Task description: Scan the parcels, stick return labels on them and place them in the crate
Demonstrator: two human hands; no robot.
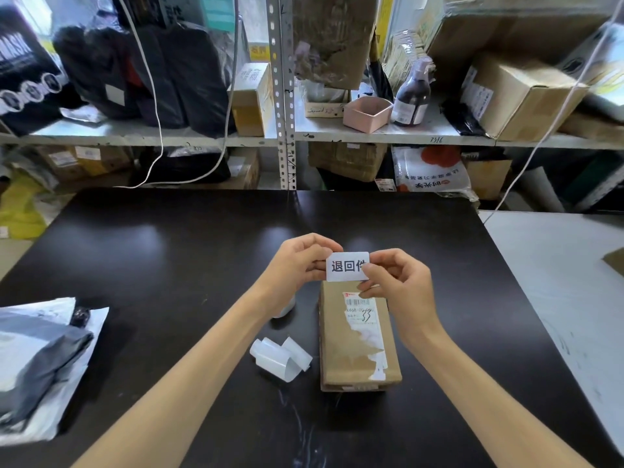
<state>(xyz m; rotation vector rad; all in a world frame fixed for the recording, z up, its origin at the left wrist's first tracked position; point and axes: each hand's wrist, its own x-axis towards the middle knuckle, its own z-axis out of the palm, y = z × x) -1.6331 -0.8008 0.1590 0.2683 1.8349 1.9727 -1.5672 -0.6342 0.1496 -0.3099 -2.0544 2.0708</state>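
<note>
Labelling: left hand (297, 265) and right hand (398, 282) each pinch an end of the return label (347, 266) just above the parcel (354, 346) (backing unclear), probably next pressed onto its top.

Bright, even light from above. Soft glare patches sit on the glossy black desk (169, 282) toward its far edge; shadows on the desk are faint. The left hand (297, 265) and right hand (401, 285) above the desk are sharp; shelves (202, 140) behind the desk bow and soften outward.
</note>
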